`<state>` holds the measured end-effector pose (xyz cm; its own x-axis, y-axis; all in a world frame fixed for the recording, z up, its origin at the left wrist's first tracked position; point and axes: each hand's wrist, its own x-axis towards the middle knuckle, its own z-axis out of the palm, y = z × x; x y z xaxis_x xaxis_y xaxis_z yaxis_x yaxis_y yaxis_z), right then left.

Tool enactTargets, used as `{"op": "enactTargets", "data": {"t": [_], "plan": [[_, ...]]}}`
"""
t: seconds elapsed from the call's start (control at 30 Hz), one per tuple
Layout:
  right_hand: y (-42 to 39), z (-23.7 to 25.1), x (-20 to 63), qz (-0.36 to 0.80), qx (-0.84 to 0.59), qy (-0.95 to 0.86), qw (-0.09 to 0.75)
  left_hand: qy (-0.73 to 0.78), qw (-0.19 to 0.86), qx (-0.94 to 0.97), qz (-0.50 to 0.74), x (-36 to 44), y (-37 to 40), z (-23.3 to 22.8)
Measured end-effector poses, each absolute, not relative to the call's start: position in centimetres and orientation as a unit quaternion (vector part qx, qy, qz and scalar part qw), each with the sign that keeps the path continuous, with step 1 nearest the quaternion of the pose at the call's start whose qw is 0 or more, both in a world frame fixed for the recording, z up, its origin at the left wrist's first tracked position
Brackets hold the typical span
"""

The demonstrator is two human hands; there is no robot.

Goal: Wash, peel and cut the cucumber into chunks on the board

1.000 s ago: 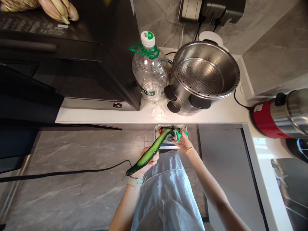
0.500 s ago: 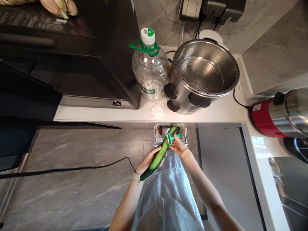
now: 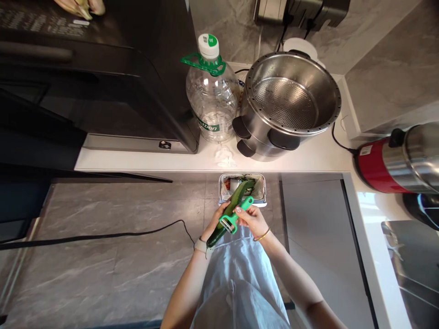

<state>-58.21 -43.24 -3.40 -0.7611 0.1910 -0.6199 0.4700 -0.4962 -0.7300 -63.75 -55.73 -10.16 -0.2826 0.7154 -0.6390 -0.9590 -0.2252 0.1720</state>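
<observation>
My left hand point(image 3: 215, 223) grips a long green cucumber point(image 3: 236, 201) near its lower end, and the cucumber slants up and to the right over a small white bin point(image 3: 263, 194) on the floor. My right hand point(image 3: 252, 219) holds a green peeler point(image 3: 235, 216) with its blade against the lower part of the cucumber. Scraps lie in the bin.
On the white counter point(image 3: 154, 161) stand a black appliance point(image 3: 103, 77), a clear plastic bottle point(image 3: 211, 100) with a green handle, and a steel steamer pot point(image 3: 288, 105). A red and steel cooker point(image 3: 398, 160) sits at the right. A black cable point(image 3: 103, 236) runs across the floor.
The peeler has moved from the cucumber's upper tip down toward its lower end. The cucumber has swung closer to my body and more upright.
</observation>
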Motion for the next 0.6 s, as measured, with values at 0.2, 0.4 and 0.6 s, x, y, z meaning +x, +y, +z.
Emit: {"op": "enactTargets", "data": {"t": [0.2,0.4,0.6], "plan": [[-41.5,-5.0,-59.3,-0.791,0.343,0.502,0.077,0.289,0.601,-0.15,0.73,-64.3,-56.4,-8.8],[-36.6,-8.5,-61.1,-0.742,0.362,0.564,0.009,0.211,0.662,-0.145,0.705,-65.2,-56.9,-7.6],[-34.5,-13.8,-61.8,-0.689,0.406,0.6,-0.024,0.245,0.623,-0.138,0.73,-65.0,-57.7,-6.9]]}}
